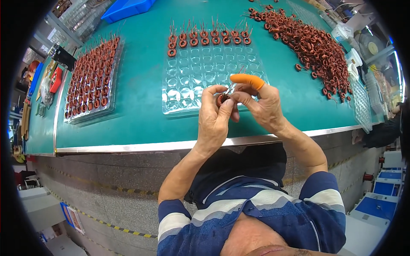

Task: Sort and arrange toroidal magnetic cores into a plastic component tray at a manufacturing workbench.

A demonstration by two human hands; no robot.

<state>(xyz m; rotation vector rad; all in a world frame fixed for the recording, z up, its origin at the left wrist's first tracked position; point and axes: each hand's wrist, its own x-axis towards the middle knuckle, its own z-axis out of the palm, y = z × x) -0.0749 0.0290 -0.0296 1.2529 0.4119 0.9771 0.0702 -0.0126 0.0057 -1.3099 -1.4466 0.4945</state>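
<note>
A copper-red toroidal coil (221, 100) with thin wire leads is pinched in my left hand (213, 115), over the near edge of a clear plastic tray (171, 109). My right hand (261, 104) meets it from the other side, thumb and fingers closed at the coil's leads. An orange finger cot (247, 80) covers its index finger, which points left above the coil. Whether the right fingertips grip a lead or the ring itself is hard to make out. Similar coils (205, 41) stand in the tray's far rows, leads upward; the nearer round pockets hold none.
A large heap of loose coils (314, 47) spreads over the green table (143, 85) at the far right. To the left stands a filled coil tray (92, 79), beside a black cylindrical tool (62, 56). A blue bin (128, 9) lies at the back. Metal trim (128, 148) borders the near table edge.
</note>
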